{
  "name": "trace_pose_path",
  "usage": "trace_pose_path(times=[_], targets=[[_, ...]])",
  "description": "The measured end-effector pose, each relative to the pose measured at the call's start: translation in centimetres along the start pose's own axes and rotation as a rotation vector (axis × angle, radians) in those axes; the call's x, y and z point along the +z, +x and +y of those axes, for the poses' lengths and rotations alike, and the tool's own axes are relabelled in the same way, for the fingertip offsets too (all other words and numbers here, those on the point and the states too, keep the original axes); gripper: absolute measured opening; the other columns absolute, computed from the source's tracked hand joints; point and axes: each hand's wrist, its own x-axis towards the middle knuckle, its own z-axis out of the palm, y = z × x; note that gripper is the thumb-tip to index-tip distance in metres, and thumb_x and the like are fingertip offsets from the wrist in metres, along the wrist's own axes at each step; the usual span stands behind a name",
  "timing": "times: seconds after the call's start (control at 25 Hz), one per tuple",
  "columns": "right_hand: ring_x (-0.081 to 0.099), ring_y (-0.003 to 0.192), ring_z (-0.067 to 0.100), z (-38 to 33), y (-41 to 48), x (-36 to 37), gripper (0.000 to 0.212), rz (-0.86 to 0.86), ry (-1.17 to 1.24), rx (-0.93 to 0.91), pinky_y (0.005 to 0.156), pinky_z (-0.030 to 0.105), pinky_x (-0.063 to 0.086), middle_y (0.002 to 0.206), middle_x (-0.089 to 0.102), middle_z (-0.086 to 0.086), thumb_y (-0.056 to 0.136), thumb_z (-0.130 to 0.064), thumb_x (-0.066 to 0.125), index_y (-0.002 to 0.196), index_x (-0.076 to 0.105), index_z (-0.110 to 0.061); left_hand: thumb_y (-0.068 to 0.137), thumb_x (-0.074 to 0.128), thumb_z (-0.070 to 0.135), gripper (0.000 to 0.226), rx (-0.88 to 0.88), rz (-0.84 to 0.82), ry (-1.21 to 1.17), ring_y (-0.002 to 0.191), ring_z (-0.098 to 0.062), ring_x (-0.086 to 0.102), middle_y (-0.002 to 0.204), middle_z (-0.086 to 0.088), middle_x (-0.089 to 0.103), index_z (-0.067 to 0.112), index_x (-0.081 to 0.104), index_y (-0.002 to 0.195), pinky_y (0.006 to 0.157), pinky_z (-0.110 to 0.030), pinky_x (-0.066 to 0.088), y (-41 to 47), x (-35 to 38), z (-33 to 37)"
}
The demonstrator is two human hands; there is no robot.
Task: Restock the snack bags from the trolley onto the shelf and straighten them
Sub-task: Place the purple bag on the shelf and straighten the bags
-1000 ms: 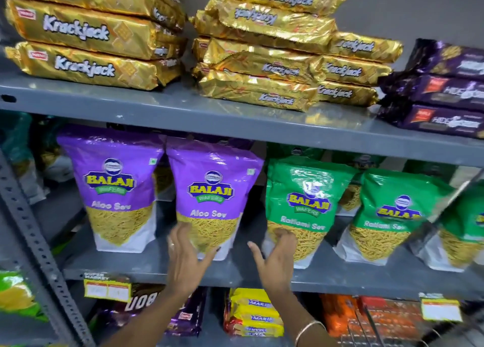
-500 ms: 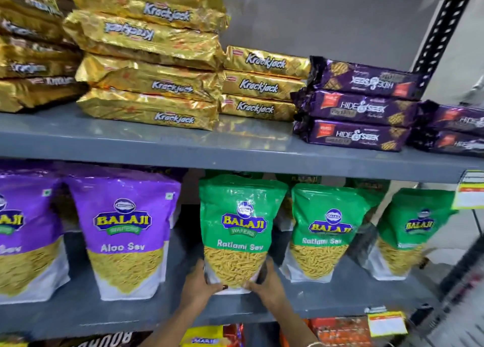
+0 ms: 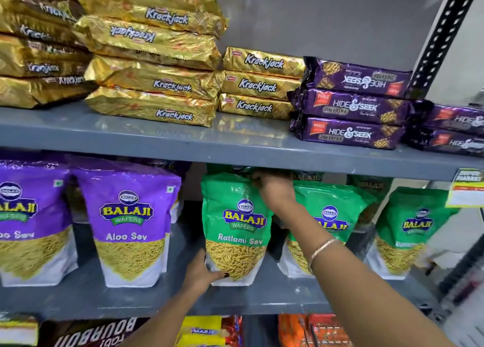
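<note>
The left hand (image 3: 200,270), low centre of the frame, has its grip closed on the bottom left corner of the green Ratlami Sev bag (image 3: 235,228), thumb across the front. The right hand (image 3: 275,192) pinches the same bag's top right edge, fingers curled tight just under the upper shelf (image 3: 235,147). The bag stands upright on the grey middle shelf (image 3: 78,299), centre of the frame. To its left, across an open gap, stand two purple Aloo Sev bags (image 3: 128,221); to its right, just beside it, more green bags (image 3: 332,215), partly behind the right forearm. Bare shelf lies in front of the row. Gold Krackjack packs (image 3: 157,84) and purple Hide & Seek packs (image 3: 351,110) are stacked above.
</note>
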Motion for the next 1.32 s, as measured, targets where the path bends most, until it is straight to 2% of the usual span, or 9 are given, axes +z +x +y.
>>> trace_pose_path(times=[0.28, 0.4, 0.52, 0.6, 0.72, 0.84, 0.92, 1.08, 1.32], targets=[[0.055, 0.111, 0.036, 0.0, -1.2, -0.9, 0.038, 0.128, 0.214, 0.028, 0.088, 0.038, 0.043, 0.118, 0.064, 0.015, 0.084, -0.040, 0.056, 0.106, 0.065, -0.011, 0.056, 0.084, 0.012, 0.078, 0.029, -0.001, 0.018, 0.119, -0.030, 0.052, 0.129, -0.014, 0.057, 0.011, 0.043, 0.122, 0.097, -0.041, 0.047, -0.9, -0.2, 0.5], [0.057, 0.105, 0.038, 3.5, -2.8, -2.5, 0.048, 0.164, 0.054, 0.125, 0.084, 0.039, 0.043, 0.114, 0.064, 0.024, 0.086, -0.044, 0.051, 0.107, 0.062, -0.003, 0.059, 0.078, 0.037, 0.081, 0.299, 0.334, 0.309, 0.117, -0.031, 0.040, 0.125, -0.017, 0.046, 0.005, 0.040, 0.123, 0.100, -0.043, 0.038, -3.6, 1.1, 0.6], [0.055, 0.113, 0.035, 8.7, -3.4, -4.8, 0.042, 0.133, 0.057, 0.220, 0.094, 0.040, 0.041, 0.121, 0.063, 0.020, 0.083, -0.042, 0.057, 0.110, 0.063, -0.010, 0.066, 0.057, 0.055, 0.063, 0.520, 0.008, 0.367, 0.115, -0.013, 0.035, 0.124, 0.002, 0.040, 0.028, 0.031, 0.117, 0.102, -0.031, 0.038, -7.0, 5.7, 2.7], [0.056, 0.113, 0.032, 11.9, -3.7, -5.8, 0.033, 0.072, 0.118, 0.219, 0.095, 0.040, 0.046, 0.120, 0.066, 0.012, 0.079, -0.034, 0.065, 0.107, 0.067, -0.017, 0.068, 0.067, 0.046, 0.060, 0.489, -0.230, 0.290, 0.116, -0.009, 0.042, 0.121, 0.007, 0.039, 0.038, 0.029, 0.115, 0.096, -0.026, 0.040, -6.9, 9.9, 4.5], [0.059, 0.110, 0.029, 14.7, -3.4, -6.1, 0.026, 0.009, 0.176, 0.185, 0.093, 0.036, 0.048, 0.118, 0.068, 0.008, 0.081, -0.020, 0.065, 0.106, 0.068, -0.015, 0.056, 0.083, 0.031, 0.099, 0.261, -0.130, 0.012, 0.131, -0.026, 0.040, 0.138, -0.009, 0.041, 0.008, 0.029, 0.136, 0.106, -0.032, 0.035, -4.6, 15.1, 7.1], [0.056, 0.113, 0.034, 16.5, -2.3, -5.5, 0.027, 0.062, 0.085, 0.117, 0.091, 0.037, 0.048, 0.124, 0.064, 0.012, 0.086, -0.022, 0.057, 0.112, 0.065, -0.016, 0.023, 0.079, 0.067, 0.136, 0.061, -0.099, -0.033, 0.128, -0.031, 0.043, 0.133, -0.019, 0.048, 0.002, 0.034, 0.134, 0.100, -0.036, 0.038, -1.4, 17.3, 8.0], [0.051, 0.118, 0.036, 17.0, -1.7, -5.3, 0.035, 0.106, 0.046, 0.137, 0.091, 0.038, 0.044, 0.132, 0.057, 0.015, 0.088, -0.027, 0.054, 0.121, 0.057, -0.015, 0.016, 0.076, 0.071, 0.110, 0.008, -0.111, 0.015, 0.108, -0.029, 0.056, 0.108, -0.015, 0.061, 0.014, 0.048, 0.106, 0.078, -0.035, 0.044, -0.4, 18.1, 7.8], [0.058, 0.108, 0.038, 17.6, -1.9, -5.5, 0.043, 0.210, 0.301, 0.213, 0.085, 0.039, 0.046, 0.125, 0.061, 0.019, 0.084, -0.035, 0.059, 0.117, 0.058, -0.008, 0.059, 0.084, 0.012, 0.057, 0.012, -0.074, 0.013, 0.105, -0.028, 0.058, 0.103, -0.010, 0.060, 0.011, 0.044, 0.100, 0.068, -0.028, 0.035, -0.2, 19.3, 7.4], [0.033, 0.132, 0.026, 21.8, -9.7, 1.7, 0.074, 0.665, 0.575, 0.404, 0.109, 0.033, 0.027, 0.141, 0.037, 0.017, 0.080, -0.039, 0.062, 0.136, 0.027, -0.006, 0.025, 0.088, 0.033, 0.107, 0.020, -0.183, -0.017, 0.116, -0.027, 0.055, 0.124, -0.014, 0.059, 0.011, 0.045, 0.121, 0.091, -0.035, 0.046, 1.3, 19.1, 6.7]])
